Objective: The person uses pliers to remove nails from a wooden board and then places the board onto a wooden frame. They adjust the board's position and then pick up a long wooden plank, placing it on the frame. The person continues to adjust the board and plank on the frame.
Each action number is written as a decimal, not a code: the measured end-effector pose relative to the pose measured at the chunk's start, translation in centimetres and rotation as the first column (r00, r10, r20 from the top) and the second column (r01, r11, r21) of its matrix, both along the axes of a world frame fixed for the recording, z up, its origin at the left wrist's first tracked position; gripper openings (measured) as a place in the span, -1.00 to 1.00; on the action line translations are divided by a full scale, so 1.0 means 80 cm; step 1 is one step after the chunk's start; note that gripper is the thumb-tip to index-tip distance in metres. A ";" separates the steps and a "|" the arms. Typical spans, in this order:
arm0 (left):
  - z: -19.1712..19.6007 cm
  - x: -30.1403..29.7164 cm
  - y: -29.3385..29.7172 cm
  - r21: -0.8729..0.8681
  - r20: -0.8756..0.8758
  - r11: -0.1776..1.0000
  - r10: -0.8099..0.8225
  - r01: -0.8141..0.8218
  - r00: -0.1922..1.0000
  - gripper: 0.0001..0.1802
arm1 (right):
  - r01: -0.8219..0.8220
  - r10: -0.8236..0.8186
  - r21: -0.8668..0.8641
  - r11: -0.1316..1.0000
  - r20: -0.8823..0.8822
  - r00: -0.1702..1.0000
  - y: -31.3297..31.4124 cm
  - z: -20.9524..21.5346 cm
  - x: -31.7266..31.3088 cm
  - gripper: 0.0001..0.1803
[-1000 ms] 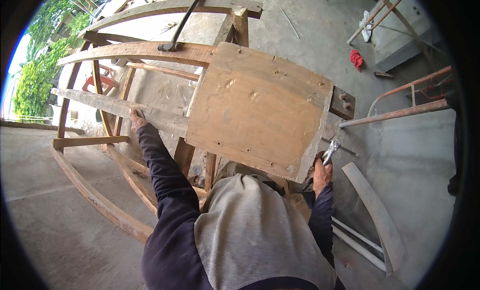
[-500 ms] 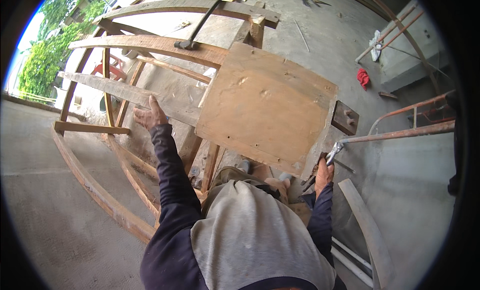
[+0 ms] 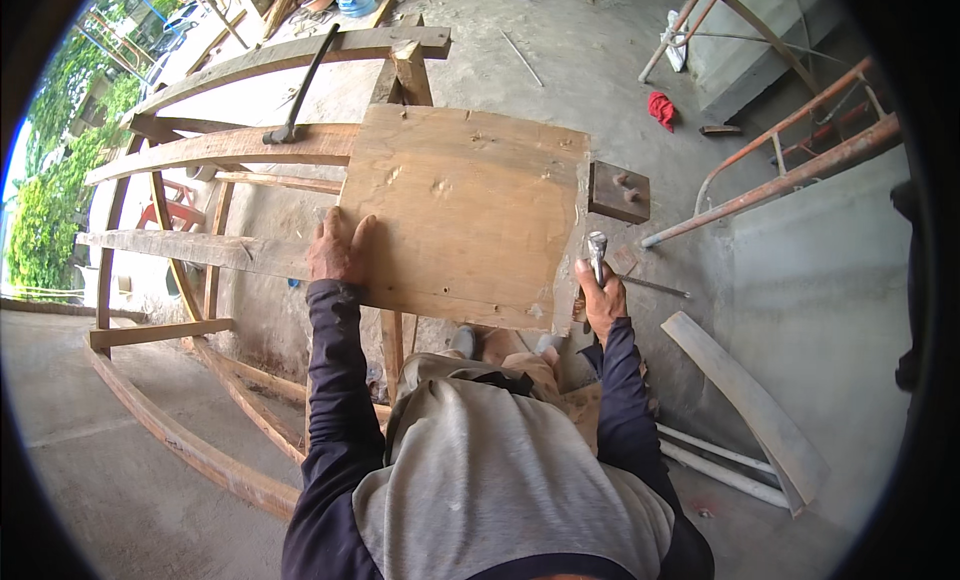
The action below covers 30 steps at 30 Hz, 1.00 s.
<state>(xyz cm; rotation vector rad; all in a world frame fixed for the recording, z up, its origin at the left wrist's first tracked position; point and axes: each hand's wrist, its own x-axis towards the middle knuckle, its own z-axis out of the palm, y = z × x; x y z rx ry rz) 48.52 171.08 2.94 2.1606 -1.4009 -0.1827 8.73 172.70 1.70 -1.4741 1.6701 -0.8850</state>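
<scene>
Head view: plywood panel (image 3: 465,215) lies flat on the curved timber frame (image 3: 235,145), its near edge toward the person. Left hand (image 3: 335,250) rests spread and palm-down at the panel's left edge, pressing it to a weathered cross rail (image 3: 190,248). Right hand (image 3: 600,295) is fisted around a metal hand tool (image 3: 597,252), likely pliers, at the panel's near right corner. A hammer (image 3: 298,92) lies on the upper rail. Panel looks stiff, fairly light, rough-edged; best gripped by opposite edges

Soft daylight — sharp, fisheye-bent edges
</scene>
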 end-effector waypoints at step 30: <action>-0.114 0.240 0.002 -0.178 -0.976 0.643 -0.212 -0.745 0.051 -0.50 | 0.057 -0.070 -0.136 0.989 -0.097 0.993 0.035 -0.042 -0.006 -0.36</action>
